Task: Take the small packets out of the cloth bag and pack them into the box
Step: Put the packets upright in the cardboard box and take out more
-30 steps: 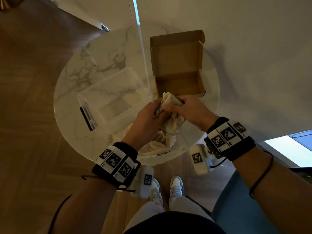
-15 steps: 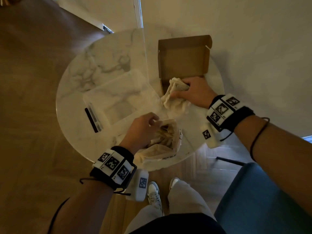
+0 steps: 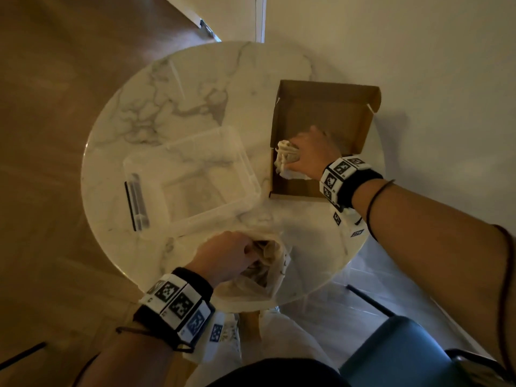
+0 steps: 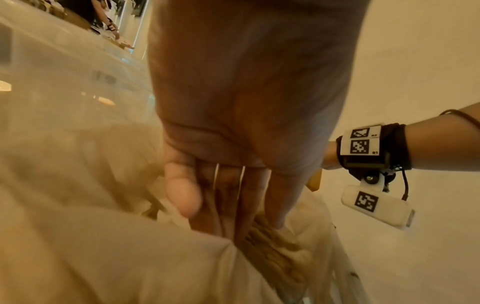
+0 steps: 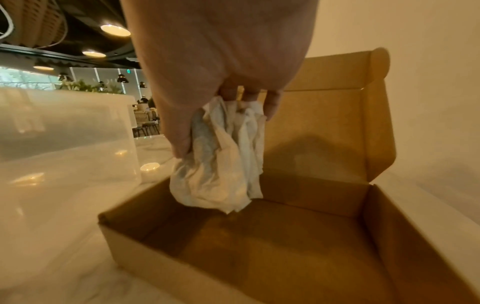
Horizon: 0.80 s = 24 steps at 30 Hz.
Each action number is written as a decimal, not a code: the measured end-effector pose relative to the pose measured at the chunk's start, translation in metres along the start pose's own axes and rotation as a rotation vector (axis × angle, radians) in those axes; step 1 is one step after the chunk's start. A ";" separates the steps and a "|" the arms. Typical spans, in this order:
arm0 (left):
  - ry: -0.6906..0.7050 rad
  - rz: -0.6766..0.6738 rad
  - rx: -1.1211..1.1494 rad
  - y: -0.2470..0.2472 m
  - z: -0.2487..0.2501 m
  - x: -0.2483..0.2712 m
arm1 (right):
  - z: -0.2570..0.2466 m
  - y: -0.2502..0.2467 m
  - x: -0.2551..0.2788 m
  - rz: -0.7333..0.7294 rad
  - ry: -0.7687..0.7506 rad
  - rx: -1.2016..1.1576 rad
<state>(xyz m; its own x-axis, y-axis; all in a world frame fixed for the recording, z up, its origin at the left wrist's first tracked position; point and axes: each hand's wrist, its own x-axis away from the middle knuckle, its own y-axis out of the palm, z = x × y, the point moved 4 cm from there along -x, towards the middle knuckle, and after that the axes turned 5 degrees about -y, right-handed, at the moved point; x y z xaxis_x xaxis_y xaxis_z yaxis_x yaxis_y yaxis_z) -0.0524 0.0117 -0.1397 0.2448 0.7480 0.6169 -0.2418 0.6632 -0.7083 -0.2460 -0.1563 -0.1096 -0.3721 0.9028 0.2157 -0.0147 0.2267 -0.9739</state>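
My right hand (image 3: 296,155) grips a crumpled whitish packet (image 3: 283,159) and holds it over the near left part of the open brown cardboard box (image 3: 329,107). In the right wrist view the packet (image 5: 221,164) hangs from thumb and fingers just above the bare box floor (image 5: 285,246). The beige cloth bag (image 3: 269,277) lies at the table's near edge. My left hand (image 3: 251,255) reaches into its mouth. In the left wrist view its fingers (image 4: 249,201) lie straight inside the bag (image 4: 103,236), touching a woven brownish packet (image 4: 272,253).
A clear plastic container (image 3: 195,174) with a black-edged handle stands left of the box on the round marble table (image 3: 195,88). A pale wall runs close behind and right of the box. A blue chair (image 3: 391,353) stands at the lower right.
My right hand has carried the packet from the bag forward to over the box. My left hand stayed at the bag's mouth and now reaches into it.
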 end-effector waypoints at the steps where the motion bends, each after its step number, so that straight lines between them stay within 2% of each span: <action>1: -0.002 0.002 0.014 0.000 0.000 -0.002 | 0.000 0.001 -0.005 -0.004 -0.019 0.016; 7: -0.059 0.016 0.048 0.006 -0.008 -0.009 | 0.002 0.009 -0.026 -0.039 -0.081 0.016; 21: -0.028 0.014 0.058 0.007 -0.012 -0.008 | 0.005 0.029 -0.035 -0.066 0.031 -0.053; 24: -0.013 0.013 0.076 0.005 -0.011 -0.008 | 0.006 0.029 -0.031 -0.022 0.060 -0.100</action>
<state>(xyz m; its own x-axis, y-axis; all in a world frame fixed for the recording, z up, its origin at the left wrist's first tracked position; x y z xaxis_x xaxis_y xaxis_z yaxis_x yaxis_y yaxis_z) -0.0448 0.0090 -0.1516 0.2289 0.7566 0.6125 -0.3153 0.6529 -0.6887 -0.2400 -0.1798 -0.1448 -0.3162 0.9168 0.2441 0.0711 0.2795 -0.9575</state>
